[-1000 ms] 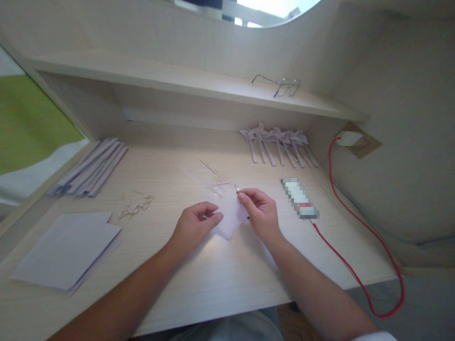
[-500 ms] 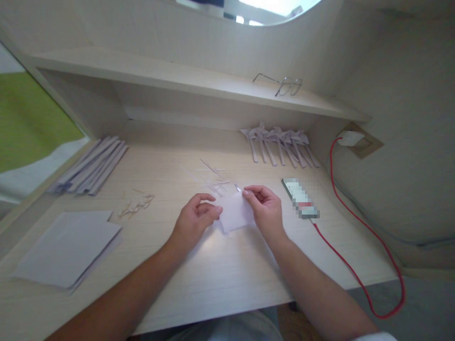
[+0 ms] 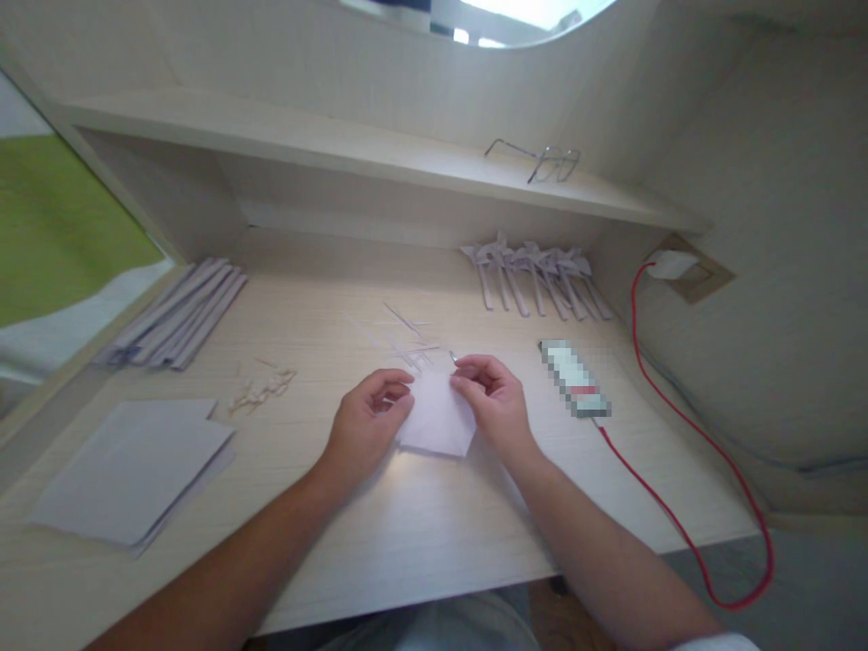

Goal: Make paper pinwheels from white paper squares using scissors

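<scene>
A small white sheet of paper [image 3: 438, 420] is held in front of me, just above the desk, between both hands. My left hand [image 3: 366, 423] is closed at its left edge, thumb against forefinger. On the upper right edge, my right hand [image 3: 498, 402] pinches the sheet between thumb and fingers. A small shiny metal tip [image 3: 453, 355] shows beside the right fingertips; the rest of that object is hidden. Thin paper strips [image 3: 410, 348] lie scattered just beyond the sheet.
Paper pinwheels [image 3: 533, 262] lie at the back right, and rolled paper sticks [image 3: 180, 312] at the back left. Small pale pieces [image 3: 264, 391] and stacked paper sheets [image 3: 136, 470] sit to the left. A phone [image 3: 575, 378] with a red cable [image 3: 651, 493] lies right. Glasses [image 3: 552, 165] rest on the shelf [image 3: 380, 149].
The paper has turned and tilted, its lower edge now nearer me. My right hand has shifted slightly left along it, and my left hand has moved slightly left.
</scene>
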Tool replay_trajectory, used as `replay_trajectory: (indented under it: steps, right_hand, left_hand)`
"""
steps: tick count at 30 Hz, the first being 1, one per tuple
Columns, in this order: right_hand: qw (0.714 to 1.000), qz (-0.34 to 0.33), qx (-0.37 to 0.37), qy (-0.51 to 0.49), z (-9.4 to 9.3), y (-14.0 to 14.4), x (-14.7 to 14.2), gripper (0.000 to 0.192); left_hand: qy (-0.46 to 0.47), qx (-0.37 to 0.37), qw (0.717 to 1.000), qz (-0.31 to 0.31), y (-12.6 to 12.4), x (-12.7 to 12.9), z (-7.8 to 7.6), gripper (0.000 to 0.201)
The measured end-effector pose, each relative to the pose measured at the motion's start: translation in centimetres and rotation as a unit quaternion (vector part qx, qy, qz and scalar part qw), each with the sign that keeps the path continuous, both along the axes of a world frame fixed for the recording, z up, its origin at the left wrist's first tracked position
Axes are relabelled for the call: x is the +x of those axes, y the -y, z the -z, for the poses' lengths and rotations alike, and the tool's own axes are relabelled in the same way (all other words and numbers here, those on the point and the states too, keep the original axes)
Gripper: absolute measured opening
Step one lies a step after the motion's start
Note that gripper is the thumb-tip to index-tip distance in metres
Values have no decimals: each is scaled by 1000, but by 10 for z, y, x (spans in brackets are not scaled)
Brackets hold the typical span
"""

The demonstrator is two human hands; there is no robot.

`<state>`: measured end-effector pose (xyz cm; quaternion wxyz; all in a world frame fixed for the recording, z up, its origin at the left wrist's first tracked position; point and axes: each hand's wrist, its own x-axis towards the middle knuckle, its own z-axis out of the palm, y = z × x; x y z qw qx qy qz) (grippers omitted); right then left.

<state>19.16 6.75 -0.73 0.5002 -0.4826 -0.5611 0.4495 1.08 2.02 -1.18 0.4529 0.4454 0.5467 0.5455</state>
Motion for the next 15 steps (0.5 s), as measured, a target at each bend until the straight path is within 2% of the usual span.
replay_trajectory:
  steps: [4,6,15]
  right_hand:
    - [981,-58,144,120,-7,8,-1,14]
    - [969,-86,178,149,-10,11,-1,15]
    - [956,-132,186,185,-12,11,0,16]
  left_hand:
    - [3,-10,1000,21,0,0,-1,15]
    - [9,-13,1000,26,1,0,-3,13]
    - [39,5,999,32,1,-2,-4,11]
